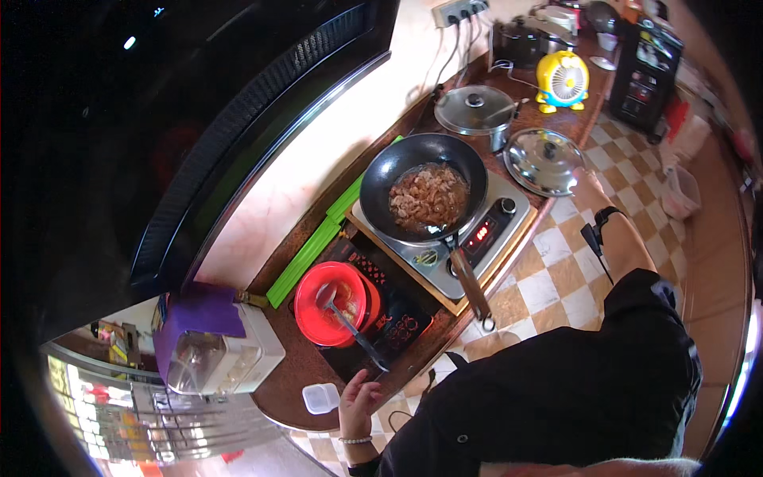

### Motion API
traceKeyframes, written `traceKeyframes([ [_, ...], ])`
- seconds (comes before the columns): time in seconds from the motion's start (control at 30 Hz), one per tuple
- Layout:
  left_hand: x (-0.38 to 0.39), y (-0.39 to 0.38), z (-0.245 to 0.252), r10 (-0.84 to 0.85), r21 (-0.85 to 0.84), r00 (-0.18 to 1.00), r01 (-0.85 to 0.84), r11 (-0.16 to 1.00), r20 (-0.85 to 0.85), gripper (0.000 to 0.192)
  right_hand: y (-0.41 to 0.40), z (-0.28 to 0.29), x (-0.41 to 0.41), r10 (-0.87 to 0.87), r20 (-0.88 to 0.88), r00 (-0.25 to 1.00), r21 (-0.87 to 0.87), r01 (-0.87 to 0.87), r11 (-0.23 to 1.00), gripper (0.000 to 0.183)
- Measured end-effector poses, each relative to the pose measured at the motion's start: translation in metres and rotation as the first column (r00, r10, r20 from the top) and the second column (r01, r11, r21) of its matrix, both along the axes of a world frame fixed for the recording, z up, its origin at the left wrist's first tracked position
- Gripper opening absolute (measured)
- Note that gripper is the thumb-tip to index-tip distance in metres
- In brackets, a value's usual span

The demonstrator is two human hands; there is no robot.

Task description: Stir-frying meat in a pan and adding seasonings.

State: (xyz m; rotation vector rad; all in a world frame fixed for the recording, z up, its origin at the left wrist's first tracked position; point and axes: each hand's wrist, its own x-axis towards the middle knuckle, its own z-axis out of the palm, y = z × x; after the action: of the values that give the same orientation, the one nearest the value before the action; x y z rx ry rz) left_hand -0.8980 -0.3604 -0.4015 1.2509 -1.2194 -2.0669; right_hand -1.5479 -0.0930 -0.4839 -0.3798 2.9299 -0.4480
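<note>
My right hand (pixel 590 189) grips the rim of a shiny pan lid (pixel 543 162) with a black knob, which overhangs the counter's front edge. My left hand (pixel 359 398), fingers apart and holding nothing, is just below the handle end of a ladle (pixel 360 338). The ladle rests in a red bowl (pixel 307 310) that contains some food. Browned meat pieces (pixel 430 195) lie in liquid in a black wok (pixel 381 161). The wok stands on a silver induction cooker (pixel 411 259) with a lit red display, its wooden handle (pixel 469 283) pointing toward me.
A glass lid (pixel 468 119) covers a pot behind the wok. Beyond stands a yellow fan (pixel 563 80), near plugged cords below a socket strip (pixel 459 12). A black cooktop (pixel 396 310) lies under the red bowl. Near my left hand are a clear plastic tub (pixel 320 398) and a white container (pixel 262 358).
</note>
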Motion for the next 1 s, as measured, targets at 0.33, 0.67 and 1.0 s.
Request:
traceKeyframes([
  [0.33,-0.06,0.096,0.017,0.183,0.002,0.957,-0.188,0.982,0.226,0.04,-0.082,0.015,-0.096,0.097,-0.04,0.994,0.038,-0.095,0.995,0.054],
  [0.67,-0.073,0.106,0.008,0.229,0.0,0.93,-0.239,0.971,0.288,0.039,-0.081,-0.016,-0.113,0.258,-0.07,0.964,0.124,-0.248,0.961,0.043],
  [1.0,-0.074,0.106,0.004,0.198,0.035,0.928,-0.22,0.975,0.315,0.041,-0.027,-0.05,-0.165,-0.101,-0.003,0.995,0.29,0.098,0.952,0.043],
])
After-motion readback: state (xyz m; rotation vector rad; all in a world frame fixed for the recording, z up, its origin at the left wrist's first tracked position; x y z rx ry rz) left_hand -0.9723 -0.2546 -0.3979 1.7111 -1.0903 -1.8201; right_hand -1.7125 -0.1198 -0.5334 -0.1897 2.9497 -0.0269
